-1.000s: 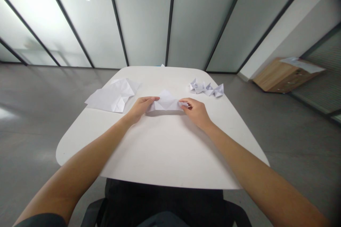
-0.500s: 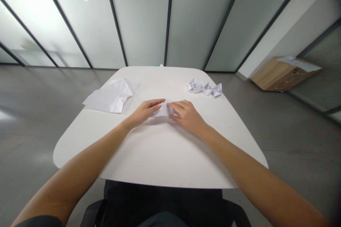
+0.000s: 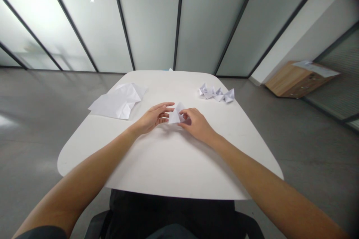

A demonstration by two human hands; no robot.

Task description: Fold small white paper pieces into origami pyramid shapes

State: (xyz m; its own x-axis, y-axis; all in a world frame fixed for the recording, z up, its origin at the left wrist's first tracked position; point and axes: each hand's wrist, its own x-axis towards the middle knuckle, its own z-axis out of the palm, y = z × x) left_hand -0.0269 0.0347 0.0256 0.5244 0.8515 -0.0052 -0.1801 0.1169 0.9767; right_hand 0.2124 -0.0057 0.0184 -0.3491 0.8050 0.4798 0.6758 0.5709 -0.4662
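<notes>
A small piece of folded white paper (image 3: 175, 116), with pointed corners, is between my hands over the middle of the table. My right hand (image 3: 196, 122) pinches it from the right with thumb and fingers. On its left side my left hand (image 3: 156, 117) has its fingers apart and stretched toward the paper; the fingertips are at its edge, and I cannot tell whether they touch it. Part of the paper is hidden behind the right fingers.
Creased white sheets (image 3: 117, 101) lie at the left of the white table (image 3: 179, 164). Several folded paper shapes (image 3: 215, 93) stand in a row at the back right. Beyond are frosted glass panels (image 3: 151, 18) and a wooden cabinet (image 3: 291, 78) on the floor.
My left fingers have come off the paper and spread. The paper has turned from a low, flat shape into a raised, pointed one, still in my right hand.
</notes>
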